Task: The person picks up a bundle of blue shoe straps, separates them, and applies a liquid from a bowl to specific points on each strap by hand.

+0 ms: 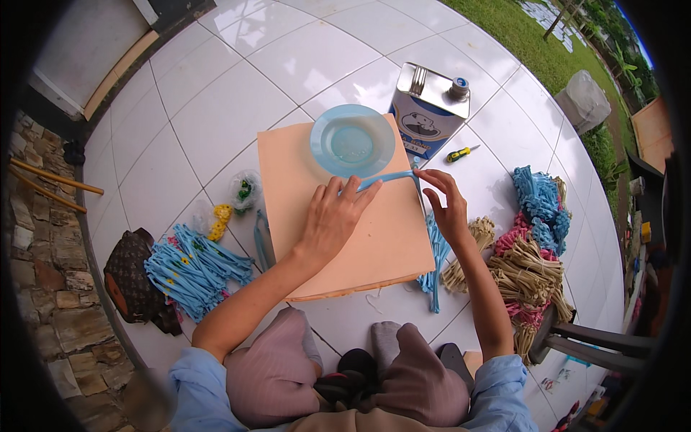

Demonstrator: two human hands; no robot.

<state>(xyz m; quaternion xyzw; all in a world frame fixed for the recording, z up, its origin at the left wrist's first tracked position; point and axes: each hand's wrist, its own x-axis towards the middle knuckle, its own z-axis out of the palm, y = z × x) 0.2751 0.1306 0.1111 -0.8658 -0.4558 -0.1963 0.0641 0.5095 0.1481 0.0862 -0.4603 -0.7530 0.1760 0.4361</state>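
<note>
Pinching blue strap (394, 176), left hand (334, 219); right hand (451, 209) grip unclear.
Blue dish (322, 137) at 12 o'clock: my slip could tip it.

The strip (394, 176) is showing a light sky blue, and the dish (322, 147) is showing a paler, see-through blue. The board (381, 237) is displaying a plain peach. The can (432, 124) is pairing blue and white with a silver top, and the screwdriver (458, 155) is wearing yellow and black on its handle. The cords are showing light blue (191, 266), beige (533, 270) and pink (512, 239). The bag (129, 270) is carrying a repeating pattern on dark brown. The trousers (263, 367) are showing dusty pink with fine stripes, the sleeves (205, 381) light blue. Grey lines are crossing the white tiles (288, 65).
</note>
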